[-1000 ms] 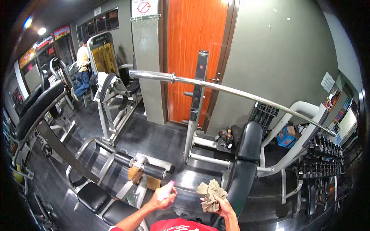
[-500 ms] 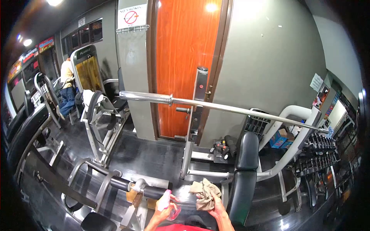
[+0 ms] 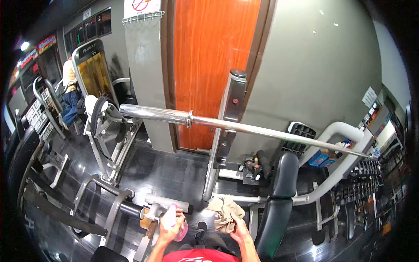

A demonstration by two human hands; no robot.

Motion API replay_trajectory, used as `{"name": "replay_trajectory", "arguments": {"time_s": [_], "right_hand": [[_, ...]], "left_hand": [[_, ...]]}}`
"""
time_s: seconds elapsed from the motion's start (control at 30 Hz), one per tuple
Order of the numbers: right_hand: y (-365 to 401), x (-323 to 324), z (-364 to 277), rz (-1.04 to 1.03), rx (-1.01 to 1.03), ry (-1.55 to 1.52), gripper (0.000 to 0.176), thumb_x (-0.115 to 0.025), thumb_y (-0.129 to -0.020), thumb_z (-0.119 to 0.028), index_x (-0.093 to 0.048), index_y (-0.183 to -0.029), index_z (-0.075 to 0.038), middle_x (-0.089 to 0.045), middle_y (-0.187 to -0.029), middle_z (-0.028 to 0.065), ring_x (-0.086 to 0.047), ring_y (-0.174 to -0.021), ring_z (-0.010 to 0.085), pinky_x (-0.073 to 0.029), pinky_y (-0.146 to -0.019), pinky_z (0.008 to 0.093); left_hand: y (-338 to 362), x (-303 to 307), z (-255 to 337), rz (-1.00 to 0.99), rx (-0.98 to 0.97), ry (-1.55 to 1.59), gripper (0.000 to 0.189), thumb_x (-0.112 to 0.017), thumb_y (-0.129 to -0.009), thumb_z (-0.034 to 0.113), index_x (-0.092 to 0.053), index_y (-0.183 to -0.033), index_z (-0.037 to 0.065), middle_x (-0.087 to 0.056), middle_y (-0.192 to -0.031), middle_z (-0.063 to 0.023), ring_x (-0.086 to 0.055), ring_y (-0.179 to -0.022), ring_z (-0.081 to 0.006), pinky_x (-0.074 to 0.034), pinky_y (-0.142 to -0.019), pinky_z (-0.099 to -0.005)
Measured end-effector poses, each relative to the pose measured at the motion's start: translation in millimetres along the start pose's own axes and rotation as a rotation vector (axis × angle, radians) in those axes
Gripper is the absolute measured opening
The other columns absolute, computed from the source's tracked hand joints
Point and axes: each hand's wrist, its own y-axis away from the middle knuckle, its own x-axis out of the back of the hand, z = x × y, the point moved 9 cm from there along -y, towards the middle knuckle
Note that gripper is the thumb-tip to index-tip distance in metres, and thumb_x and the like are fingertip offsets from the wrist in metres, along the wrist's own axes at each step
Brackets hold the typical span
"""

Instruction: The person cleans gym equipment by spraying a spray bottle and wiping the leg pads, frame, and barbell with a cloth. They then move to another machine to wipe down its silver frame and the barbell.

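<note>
head-camera view looking down into a gym, curved at the edges by the lens. your left hand is low in the frame, closed around a spray bottle with a white head and a pinkish body, its head uppermost and turned away from you. your right hand is near it on the right, closed on a crumpled beige cloth that bunches up above your fingers. the hands are apart, both in front of your red shirt.

just right of the cloth is a black padded bench seat, with its backrest rising upright behind it. a chrome barbell crosses the frame above, resting on a grey rack upright in front of an orange door. low on the left is a grey machine with a black roller pad. at the far left a person in a pale top and jeans stands at another machine. a dumbbell rack runs along the right.

this reads as the approach step of a wipe-down. bottle and cloth are both in hand, neither touches any equipment, and no spray is visible. the bench looks like the nearest surface. the next move would call for pointing the nozzle at the padding, squeezing the trigger with your left hand, then pressing the cloth flat onto the wet patch. mind the bar overhead as you lean in.
</note>
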Motion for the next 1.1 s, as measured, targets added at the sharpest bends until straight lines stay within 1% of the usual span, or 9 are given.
{"name": "replay_trajectory", "arguments": {"time_s": [0.1,0.2,0.33,0.43,0.47,0.8,0.9,1.03,1.1], "right_hand": [[-23.1,-8.3,-24.8,-0.037,-0.006,-0.002,0.052,-0.056,-0.097,-0.026,-0.040,-0.141,-0.002,-0.059,-0.127,0.0150,-0.061,-0.114,0.0309,-0.051,-0.098,0.0461],[-47.5,-25.0,-45.7,-0.200,-0.002,0.031,0.072,-0.072,-0.086,-0.020,-0.034,-0.144,-0.003,-0.056,-0.129,0.0130,-0.060,-0.115,0.0286,-0.050,-0.098,0.0442],[-76.9,-34.7,-60.3,-0.263,0.004,0.121,0.080,-0.074,-0.082,-0.017,-0.029,-0.147,-0.006,-0.055,-0.131,0.0143,-0.060,-0.114,0.0292,-0.052,-0.095,0.0440],[-85.5,-52.5,-82.2,-0.258,0.034,0.304,0.079,-0.073,-0.083,-0.017,-0.029,-0.147,-0.005,-0.055,-0.130,0.0160,-0.061,-0.112,0.0299,-0.052,-0.094,0.0437],[-91.5,-63.6,-82.0,-0.408,0.045,0.263,0.074,-0.070,-0.087,-0.018,-0.029,-0.147,-0.003,-0.057,-0.131,0.0143,-0.064,-0.108,0.0242,-0.053,-0.089,0.0361],[-129.4,-82.8,-102.7,-0.406,0.036,0.349,0.068,-0.068,-0.090,-0.020,-0.034,-0.145,-0.001,-0.058,-0.128,0.0138,-0.063,-0.109,0.0249,-0.053,-0.092,0.0367],[-144.1,-84.9,-117.3,-0.350,0.162,0.446,0.068,-0.068,-0.090,-0.022,-0.033,-0.145,-0.001,-0.059,-0.125,0.0141,-0.064,-0.106,0.0249,-0.055,-0.089,0.0380],[-141.9,-111.9,-120.6,-0.435,0.058,0.530,0.068,-0.066,-0.093,-0.029,-0.032,-0.144,0.001,-0.061,-0.119,0.0146,-0.065,-0.105,0.0261,-0.056,-0.087,0.0382],[-137.3,-129.6,-117.2,-0.529,-0.008,0.482,0.067,-0.065,-0.094,-0.030,-0.032,-0.144,0.001,-0.061,-0.119,0.0146,-0.065,-0.104,0.0259,-0.056,-0.086,0.0381]], "left_hand": [[-26.4,7.0,-3.6,0.040,-0.029,-0.035,0.031,-0.065,-0.091,0.006,-0.052,-0.117,-0.007,-0.063,-0.087,-0.0101,-0.060,-0.062,-0.0118,-0.051,-0.059,-0.0256],[-47.2,10.5,-0.8,0.063,-0.050,-0.109,0.034,-0.065,-0.091,0.007,-0.050,-0.119,-0.007,-0.062,-0.088,-0.0120,-0.061,-0.061,-0.0140,-0.053,-0.059,-0.0274],[-59.4,15.8,7.0,0.157,-0.074,-0.079,0.028,-0.063,-0.090,0.001,-0.054,-0.115,-0.007,-0.063,-0.085,-0.0096,-0.061,-0.062,-0.0110,-0.049,-0.058,-0.0243],[-63.7,25.2,8.2,0.182,-0.117,-0.060,0.026,-0.062,-0.091,0.003,-0.054,-0.114,-0.007,-0.063,-0.085,-0.0118,-0.061,-0.060,-0.0130,-0.050,-0.057,-0.0254],[-64.0,26.5,11.6,0.193,-0.132,-0.088,0.027,-0.063,-0.091,0.003,-0.054,-0.114,-0.007,-0.063,-0.085,-0.0120,-0.061,-0.060,-0.0132,-0.050,-0.057,-0.0258],[-82.9,31.2,12.8,0.285,-0.172,-0.113,0.025,-0.064,-0.091,0.004,-0.054,-0.112,-0.007,-0.063,-0.085,-0.0118,-0.061,-0.059,-0.0127,-0.050,-0.056,-0.0264],[-91.0,37.0,9.1,0.277,-0.169,-0.154,0.028,-0.061,-0.095,0.011,-0.051,-0.114,-0.007,-0.062,-0.085,-0.0126,-0.062,-0.056,-0.0163,-0.052,-0.057,-0.0306],[-109.4,43.7,13.9,0.316,-0.177,-0.110,0.028,-0.061,-0.095,0.012,-0.051,-0.114,-0.005,-0.061,-0.086,-0.0123,-0.061,-0.056,-0.0162,-0.052,-0.057,-0.0303],[-119.5,53.3,15.3,0.389,-0.153,0.011,0.024,-0.059,-0.093,0.003,-0.053,-0.113,-0.007,-0.063,-0.081,-0.0090,-0.061,-0.060,-0.0112,-0.049,-0.061,-0.0248]]}}
